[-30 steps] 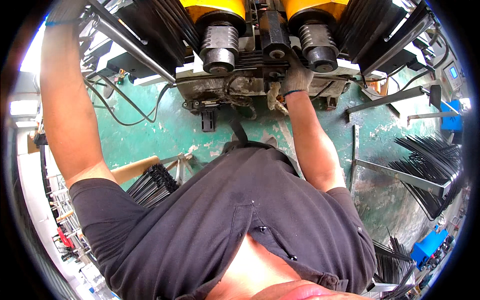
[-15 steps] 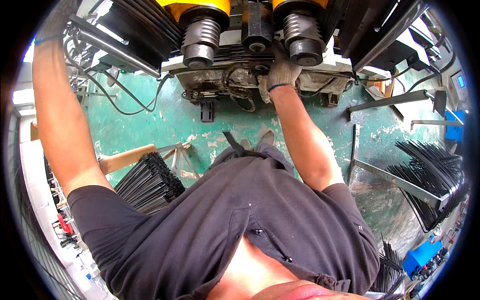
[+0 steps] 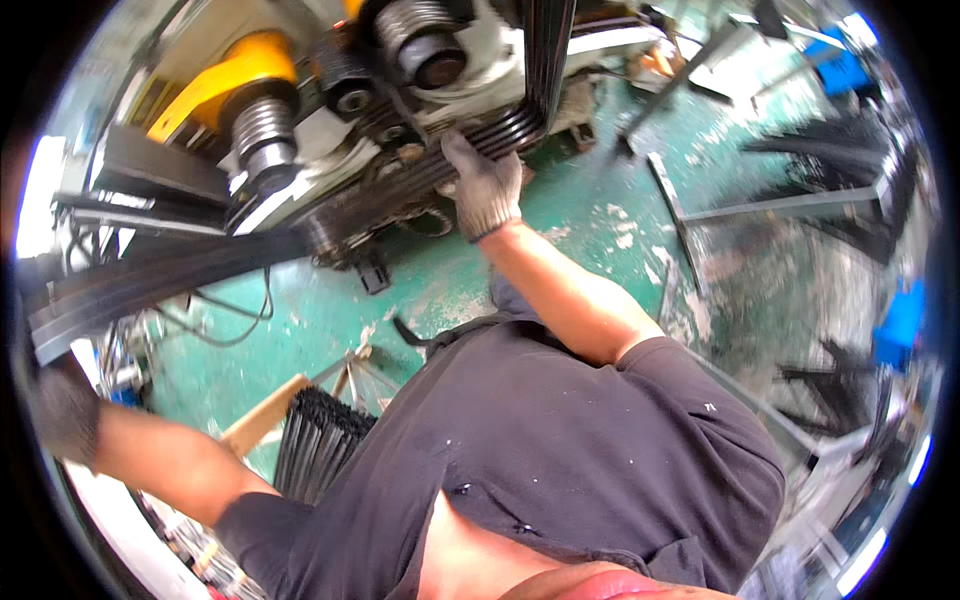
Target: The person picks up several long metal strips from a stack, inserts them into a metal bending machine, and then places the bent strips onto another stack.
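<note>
A bundle of long black bent bars (image 3: pixel 548 60) crosses in front of the machine, its bend near my right hand. My right hand (image 3: pixel 486 188), in a pale knitted glove with dark fingers, is closed around the bars just left of the bend. At the far left rim my left hand (image 3: pixel 65 408), in a dark-looking glove, is at the bundle's left end and seems closed on it; its fingers are blurred and partly hidden. Behind the bars is the machine, with a yellow part (image 3: pixel 262 62) and threaded metal cylinders (image 3: pixel 264 140).
Below left, a stack of black bars (image 3: pixel 318 440) rests by a wooden-edged stand (image 3: pixel 262 418). On the right, a metal rack (image 3: pixel 790 205) carries more black bars. Cables (image 3: pixel 235 315) hang under the machine. Blue bins (image 3: pixel 900 325) stand at the right. The floor (image 3: pixel 590 235) is worn green.
The view has turned, and the machine now appears farther left. The black bar bundle has come out in front of it. My left hand has dropped lower; my right now grips the bars.
</note>
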A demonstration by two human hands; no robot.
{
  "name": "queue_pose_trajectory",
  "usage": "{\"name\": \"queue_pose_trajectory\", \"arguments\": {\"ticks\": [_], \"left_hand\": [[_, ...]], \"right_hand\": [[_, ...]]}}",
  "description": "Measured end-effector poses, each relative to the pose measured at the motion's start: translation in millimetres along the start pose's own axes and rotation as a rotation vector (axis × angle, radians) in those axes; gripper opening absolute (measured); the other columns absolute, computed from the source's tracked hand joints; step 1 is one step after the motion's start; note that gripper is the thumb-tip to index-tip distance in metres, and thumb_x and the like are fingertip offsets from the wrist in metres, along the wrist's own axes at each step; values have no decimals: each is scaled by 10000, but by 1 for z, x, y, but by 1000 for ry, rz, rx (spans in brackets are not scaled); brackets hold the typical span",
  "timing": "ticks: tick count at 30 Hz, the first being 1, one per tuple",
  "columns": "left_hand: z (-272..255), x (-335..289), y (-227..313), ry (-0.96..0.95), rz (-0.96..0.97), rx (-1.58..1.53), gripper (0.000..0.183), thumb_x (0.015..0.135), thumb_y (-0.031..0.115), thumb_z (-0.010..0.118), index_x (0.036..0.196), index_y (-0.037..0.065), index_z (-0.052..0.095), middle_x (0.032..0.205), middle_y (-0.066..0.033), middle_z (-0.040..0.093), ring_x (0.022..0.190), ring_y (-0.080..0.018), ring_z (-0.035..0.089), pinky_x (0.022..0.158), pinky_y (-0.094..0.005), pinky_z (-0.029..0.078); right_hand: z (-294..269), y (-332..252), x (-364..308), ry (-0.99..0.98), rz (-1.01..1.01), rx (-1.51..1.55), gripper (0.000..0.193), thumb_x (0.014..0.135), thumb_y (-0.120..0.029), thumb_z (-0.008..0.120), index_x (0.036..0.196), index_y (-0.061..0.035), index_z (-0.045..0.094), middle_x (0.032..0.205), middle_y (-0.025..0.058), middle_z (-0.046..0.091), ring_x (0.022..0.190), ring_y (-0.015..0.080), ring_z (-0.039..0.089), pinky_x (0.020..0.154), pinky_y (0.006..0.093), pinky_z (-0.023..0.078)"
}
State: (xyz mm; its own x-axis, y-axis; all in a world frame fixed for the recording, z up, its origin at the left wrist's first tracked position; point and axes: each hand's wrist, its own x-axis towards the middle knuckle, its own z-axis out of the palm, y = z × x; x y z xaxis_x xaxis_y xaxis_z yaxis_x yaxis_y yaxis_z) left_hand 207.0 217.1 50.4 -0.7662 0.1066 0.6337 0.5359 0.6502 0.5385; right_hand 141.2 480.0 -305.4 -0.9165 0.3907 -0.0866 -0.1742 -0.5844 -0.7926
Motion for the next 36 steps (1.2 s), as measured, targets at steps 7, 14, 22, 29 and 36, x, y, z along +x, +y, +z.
{"name": "queue_pose_trajectory", "arguments": {"ticks": [7, 14, 22, 29, 36], "left_hand": [[121, -143, -8, -67, -137, -686, 258, 923, 96, 599, 1146, -29, 624, 988, -193, 671, 908, -294, 698, 864, -393, 564], [265, -256, 34, -499, -904, -1404, 344, 892, 54, 588, 1235, 32, 583, 1083, -146, 668, 1082, -368, 656, 1059, -527, 490], [388, -390, 182, -1070, -1317, -1751, 410, 896, 48, 588, 1295, -45, 576, 1232, -209, 664, 1227, -390, 597, 1132, -520, 441], [490, -484, 285, -1385, -1492, -1441, 388, 1012, 51, 481, 1343, -151, 465, 1285, -349, 593, 1226, -477, 601, 1082, -560, 500], [493, -455, 338, -1090, -1090, -1146, 400, 915, 22, 627, 1284, -113, 550, 1110, -214, 697, 960, -287, 718, 861, -392, 604]], "right_hand": [[-223, -120, -114, 531, -64, -358, 167, 1004, -179, 677, 1009, -18, 722, 885, 81, 754, 776, 175, 713, 733, 340, 567], [-389, -266, -321, 1265, -354, -709, 272, 964, -315, 745, 920, -47, 735, 756, 17, 727, 702, 124, 686, 666, 330, 537], [-500, -468, -474, 1548, -279, -1246, 290, 914, -310, 747, 963, -25, 739, 769, 126, 735, 714, 252, 720, 695, 385, 535], [-688, -596, -499, 1694, 173, -1689, 346, 938, -254, 594, 1238, -120, 701, 1233, 246, 695, 1212, 421, 638, 1020, 497, 518], [-863, -701, -463, 1340, 751, -2219, 313, 970, -239, 570, 1118, -42, 764, 1201, 211, 731, 1120, 344, 721, 937, 455, 583]]}}
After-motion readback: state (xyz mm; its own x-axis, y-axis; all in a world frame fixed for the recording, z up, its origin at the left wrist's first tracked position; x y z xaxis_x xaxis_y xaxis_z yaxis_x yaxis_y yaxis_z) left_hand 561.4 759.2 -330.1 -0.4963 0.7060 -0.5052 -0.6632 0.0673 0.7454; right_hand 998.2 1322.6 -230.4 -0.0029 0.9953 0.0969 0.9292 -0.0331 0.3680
